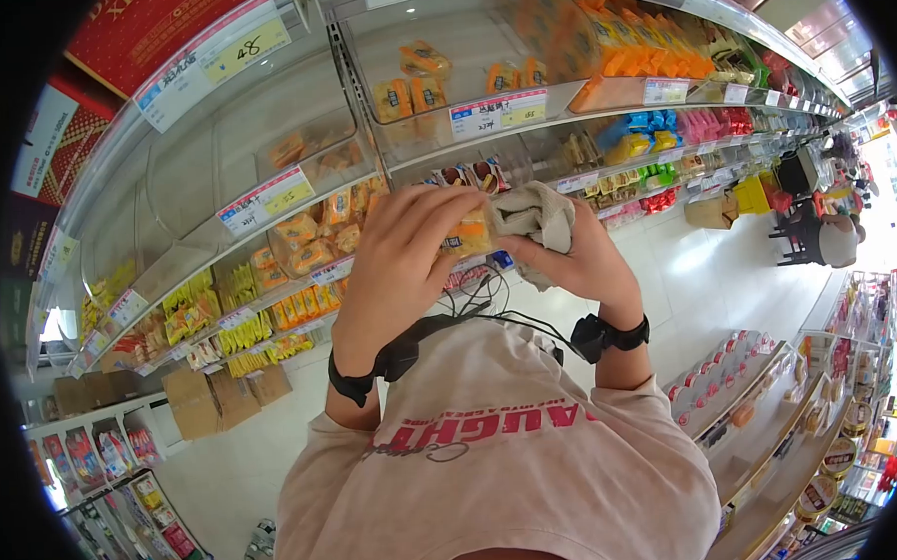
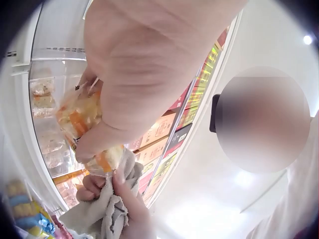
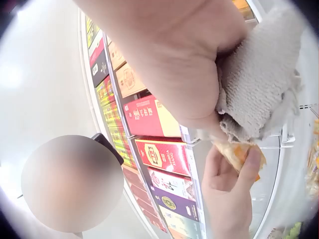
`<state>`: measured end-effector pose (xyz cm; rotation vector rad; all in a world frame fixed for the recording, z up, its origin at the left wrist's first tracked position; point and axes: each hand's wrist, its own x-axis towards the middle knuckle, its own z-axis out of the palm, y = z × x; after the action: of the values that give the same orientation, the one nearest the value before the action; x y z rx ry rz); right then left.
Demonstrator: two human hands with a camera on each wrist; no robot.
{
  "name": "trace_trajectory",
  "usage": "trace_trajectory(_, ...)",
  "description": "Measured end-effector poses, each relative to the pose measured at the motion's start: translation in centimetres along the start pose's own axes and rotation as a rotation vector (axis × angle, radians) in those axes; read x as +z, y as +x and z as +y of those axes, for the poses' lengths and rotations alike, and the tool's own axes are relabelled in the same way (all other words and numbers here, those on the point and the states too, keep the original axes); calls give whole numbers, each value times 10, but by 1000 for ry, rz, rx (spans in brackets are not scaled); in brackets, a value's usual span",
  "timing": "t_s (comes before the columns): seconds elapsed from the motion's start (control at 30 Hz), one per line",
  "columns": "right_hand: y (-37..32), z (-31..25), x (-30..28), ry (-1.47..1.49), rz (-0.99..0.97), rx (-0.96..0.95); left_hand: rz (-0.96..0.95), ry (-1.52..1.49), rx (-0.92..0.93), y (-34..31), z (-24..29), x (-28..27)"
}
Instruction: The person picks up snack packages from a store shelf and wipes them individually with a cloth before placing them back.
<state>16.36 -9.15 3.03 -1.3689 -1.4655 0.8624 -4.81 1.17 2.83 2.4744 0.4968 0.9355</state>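
In the head view my left hand (image 1: 392, 252) grips a clear-wrapped snack pack (image 1: 472, 236) with orange and yellow on it. Close beside it, my right hand (image 1: 593, 264) holds a crumpled grey cloth (image 1: 538, 219), thumb across its near side. The left wrist view has the snack pack (image 2: 77, 117) under the left thumb, and the cloth (image 2: 102, 211) bunched in the right hand right at the pack's end. From the right wrist, the cloth (image 3: 264, 74) fills the right hand's grasp and partly hides the pack (image 3: 239, 153), which the left fingers and thumb pinch.
Shelf bins ahead hold orange snack packs (image 1: 340, 205) and yellow-wrapped ones (image 1: 192, 309), with price tags (image 1: 265, 200) along the edges. Cardboard boxes (image 1: 218, 398) stand on the floor at left. Another shelf (image 1: 746, 437) runs behind on the right. Several gift boxes (image 3: 162, 154) line an upper shelf.
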Motion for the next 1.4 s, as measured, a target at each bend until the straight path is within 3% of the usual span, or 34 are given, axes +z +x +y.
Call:
trace_trajectory(0.13, -6, 10, -6, 116, -94, 67, -59, 8, 36, -1, 3, 2)
trace_trajectory(0.23, -11, 18, -7, 189, -90, 9, -94, -21, 33, -2, 6, 0)
trace_trajectory(0.4, -11, 14, -6, 118, -83, 31, -128, -61, -48, -9, 3, 5)
trace_trajectory(0.6, -11, 13, 4, -246, 67, -202, -282, -176, -300, -9, 11, 6)
trace_trajectory(0.7, -10, 13, 1, -218, 102, -192, -286, -138, -258, -9, 11, 9)
trace_trajectory(0.83, -9, 7, -2, -180, 123, -158, -119, -244, -252, -11, 13, 18)
trace_trajectory(0.93, -12, 15, 7, 247, 465, -61, 59, -299, -209, -13, 6, 29)
trace_trajectory(1.03, -3, 2, 22, 509, 507, -104, 193, -169, -104, -5, 8, 32)
trace_trajectory(1.07, -4, 7, 30, 609, 417, -85, 203, -135, -101, -2, 12, 32)
trace_trajectory(1.2, 6, 7, 53, 488, 394, -193, 222, -175, -123, 2, 13, 37)
trace_trajectory(1.3, 10, 9, 46, 225, 335, -146, 170, -103, -56, 0, 8, 36)
trace_trajectory(1.4, 10, 8, 41, 307, 432, -23, 118, -89, -43, 1, 11, 33)
